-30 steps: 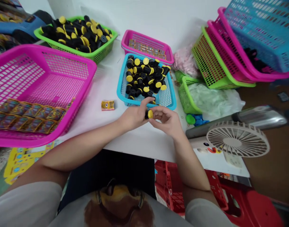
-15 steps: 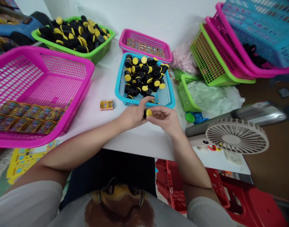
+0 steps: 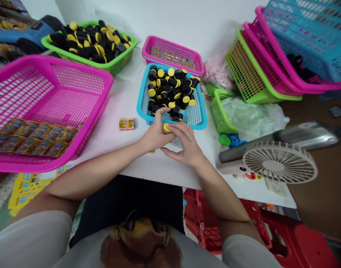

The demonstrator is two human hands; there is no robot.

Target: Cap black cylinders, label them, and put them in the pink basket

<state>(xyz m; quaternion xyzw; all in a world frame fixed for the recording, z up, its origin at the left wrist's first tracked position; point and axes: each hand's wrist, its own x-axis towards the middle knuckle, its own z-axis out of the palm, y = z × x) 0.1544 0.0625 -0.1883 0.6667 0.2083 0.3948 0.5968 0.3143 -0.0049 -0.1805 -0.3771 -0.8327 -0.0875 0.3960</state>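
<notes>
My left hand (image 3: 155, 134) and my right hand (image 3: 183, 143) meet on the white table (image 3: 126, 100) just in front of the blue basket (image 3: 200, 121). Between their fingers sits a small black tube with a yellow cap (image 3: 166, 128); both hands are closed on it. The blue basket holds several more black tubes with yellow caps (image 3: 170, 89). A small orange packet (image 3: 126, 124) lies on the table left of my hands.
A big pink basket (image 3: 83, 119) with orange packets stands at left, a green basket (image 3: 114, 65) of tubes behind it, a small pink basket (image 3: 200, 67) behind the blue one. Stacked baskets (image 3: 260, 74), a green bin (image 3: 216, 115) with plastic bags and a beige fan (image 3: 279, 162) stand right.
Both hands have shifted a little left and forward with the tube, closer to the blue basket's front edge. My right hand's fingers now lie over the yellow cap.
</notes>
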